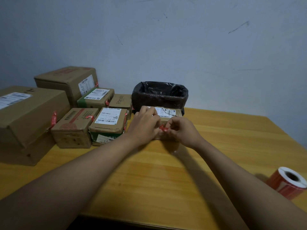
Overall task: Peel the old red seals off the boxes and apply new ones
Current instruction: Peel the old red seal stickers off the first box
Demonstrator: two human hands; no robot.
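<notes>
**Inspector A:** Largest first. Wooden table (216, 146) against a pale scuffed wall (182, 47). At nine to ten o'clock, a cluster of cardboard boxes: a long carton (25, 120) nearest the left edge, a second large carton (66, 80) behind it, and smaller parcels (108, 120) beside them, several bearing red seals (53, 119).

**Inspector B:** And at twelve o'clock?

**Inspector A:** A bin with a black liner (160, 95), touching the rear of the small box (169, 113) under work. A roll of red seals (288, 181) lies at four o'clock, well apart.

**Inspector B:** Hands?

**Inspector A:** Left hand (146, 125) rests on the box's left side, fingers curled over its top. Right hand (181, 130) pinches a crumpled red seal (163, 128) at the box's near face; whether it remains stuck to the box, I cannot tell
</notes>
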